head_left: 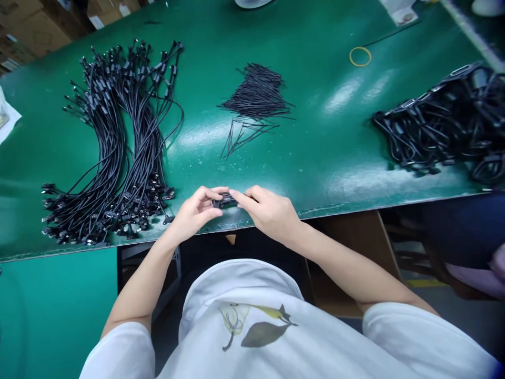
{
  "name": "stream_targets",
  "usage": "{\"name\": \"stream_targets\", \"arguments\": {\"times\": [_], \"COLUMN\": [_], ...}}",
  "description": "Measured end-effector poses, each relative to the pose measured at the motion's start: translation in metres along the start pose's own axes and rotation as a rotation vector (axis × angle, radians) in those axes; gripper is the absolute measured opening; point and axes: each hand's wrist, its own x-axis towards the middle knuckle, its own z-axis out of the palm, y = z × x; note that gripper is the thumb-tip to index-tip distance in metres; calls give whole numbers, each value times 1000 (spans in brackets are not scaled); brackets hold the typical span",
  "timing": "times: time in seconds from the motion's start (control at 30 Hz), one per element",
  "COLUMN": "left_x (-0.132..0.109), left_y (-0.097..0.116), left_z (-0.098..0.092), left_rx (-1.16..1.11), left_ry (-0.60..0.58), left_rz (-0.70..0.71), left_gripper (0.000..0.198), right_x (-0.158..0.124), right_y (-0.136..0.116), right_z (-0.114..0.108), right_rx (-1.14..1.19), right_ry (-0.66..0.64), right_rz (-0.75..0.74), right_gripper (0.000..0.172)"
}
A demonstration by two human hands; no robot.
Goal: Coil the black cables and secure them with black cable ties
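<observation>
Both hands meet at the near edge of the green table (pixel 315 158). My left hand (pixel 195 210) and my right hand (pixel 268 210) pinch a small coiled black cable (pixel 223 200) between their fingertips, left hand on its left end, right hand on its right end. A large spread of loose black cables (pixel 118 147) with connectors lies to the left of my hands. Straight ahead lies a pile of thin black twist ties (pixel 256 97).
A heap of bundled black cables (pixel 445 126) lies at the right side of the table. A yellow rubber band (pixel 360 56) rests at the far right. Cardboard boxes (pixel 35 26) stand beyond the table's far left. White paper (pixel 6 121) lies at the left edge.
</observation>
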Motion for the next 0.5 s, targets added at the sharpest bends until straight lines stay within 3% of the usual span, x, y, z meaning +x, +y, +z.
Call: {"name": "stream_targets", "arguments": {"times": [0.17,0.33,0.4,0.5], "left_x": [9,15,8,-10], "left_y": [-7,-12,-11,-15], "left_z": [10,13,7,-26], "left_rx": [55,201,307,519], "left_ry": [126,-31,-21,198], "left_rz": [-47,-136,-115,-42], "left_gripper": [33,45,54,47], "right_x": [-6,-17,-20,-28], "right_y": [8,25,53,123], "right_z": [5,1,-12,-54], "right_rx": [102,62,-28,-256], "right_ry": [-10,-148,-173,-11], "right_rz": [20,63,182,492], "right_gripper": [38,38,37,35]}}
